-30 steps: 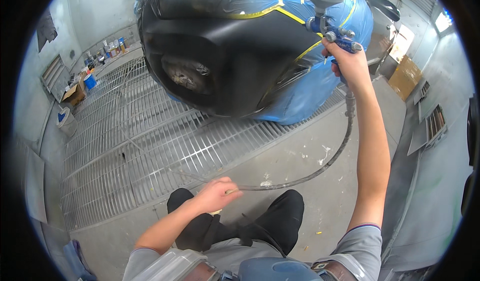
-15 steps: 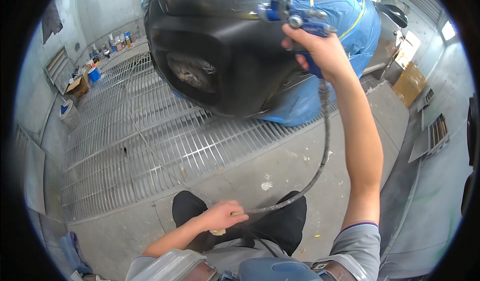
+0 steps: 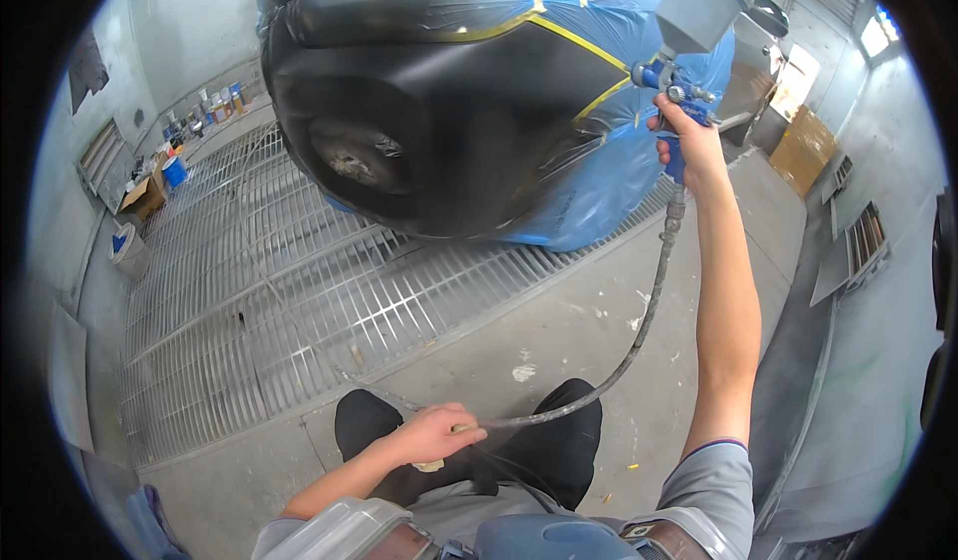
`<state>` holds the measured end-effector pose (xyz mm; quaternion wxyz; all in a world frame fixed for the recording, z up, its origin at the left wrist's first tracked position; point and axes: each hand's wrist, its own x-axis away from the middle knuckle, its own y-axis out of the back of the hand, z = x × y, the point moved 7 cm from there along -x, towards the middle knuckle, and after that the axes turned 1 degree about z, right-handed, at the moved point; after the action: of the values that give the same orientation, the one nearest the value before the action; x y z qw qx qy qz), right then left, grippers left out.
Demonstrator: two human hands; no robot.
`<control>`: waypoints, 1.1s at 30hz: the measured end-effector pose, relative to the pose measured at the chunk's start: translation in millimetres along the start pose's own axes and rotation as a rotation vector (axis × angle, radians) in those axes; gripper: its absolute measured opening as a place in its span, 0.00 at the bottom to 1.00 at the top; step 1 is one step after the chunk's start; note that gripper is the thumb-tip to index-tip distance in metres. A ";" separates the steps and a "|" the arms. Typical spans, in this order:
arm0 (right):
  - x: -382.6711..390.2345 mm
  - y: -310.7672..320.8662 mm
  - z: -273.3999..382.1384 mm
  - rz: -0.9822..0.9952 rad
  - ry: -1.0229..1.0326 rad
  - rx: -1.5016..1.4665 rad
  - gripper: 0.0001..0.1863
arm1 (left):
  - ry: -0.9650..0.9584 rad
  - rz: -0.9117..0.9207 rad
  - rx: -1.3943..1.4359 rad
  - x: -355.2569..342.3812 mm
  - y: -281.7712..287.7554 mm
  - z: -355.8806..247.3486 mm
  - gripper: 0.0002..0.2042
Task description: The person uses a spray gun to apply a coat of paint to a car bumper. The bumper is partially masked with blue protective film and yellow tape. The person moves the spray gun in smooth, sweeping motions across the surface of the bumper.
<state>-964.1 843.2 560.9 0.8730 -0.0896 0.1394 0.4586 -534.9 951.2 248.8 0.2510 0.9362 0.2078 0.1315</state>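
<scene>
My right hand is wrapped round the grip of a blue spray gun with a grey cup on top. The gun's nozzle faces left, toward the dark bumper of a car wrapped in blue masking film. Yellow tape edges the dark panel. From the gun's base a grey hose curves down to my left hand, which is closed round it in front of my legs. Something small and pale shows under that hand.
Metal floor grating runs under the car and to the left. Along the left wall stand a white bucket, a cardboard box, a blue can and several paint cans. A brown board leans at the right wall.
My right hand has moved right with the spray gun, and its cup now shows fully. The view has shifted a little, uncovering the taped edge. My left hand stays on the hose.
</scene>
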 end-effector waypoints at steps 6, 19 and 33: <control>-25.8 95.2 -27.1 -0.291 0.025 0.063 0.13 | 0.060 -0.059 0.052 -19.0 -2.3 -2.8 0.15; -37.3 91.3 -62.3 -0.303 0.044 0.019 0.16 | 0.145 -0.093 0.001 -32.1 -6.0 1.7 0.16; -1.4 -15.8 -17.3 -0.095 0.128 0.060 0.13 | 0.155 -0.068 -0.037 -26.4 -9.7 8.3 0.15</control>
<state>-954.6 828.3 545.5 0.8854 -0.0992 0.2041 0.4056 -558.3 943.5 233.0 0.2557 0.9108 0.2558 0.1989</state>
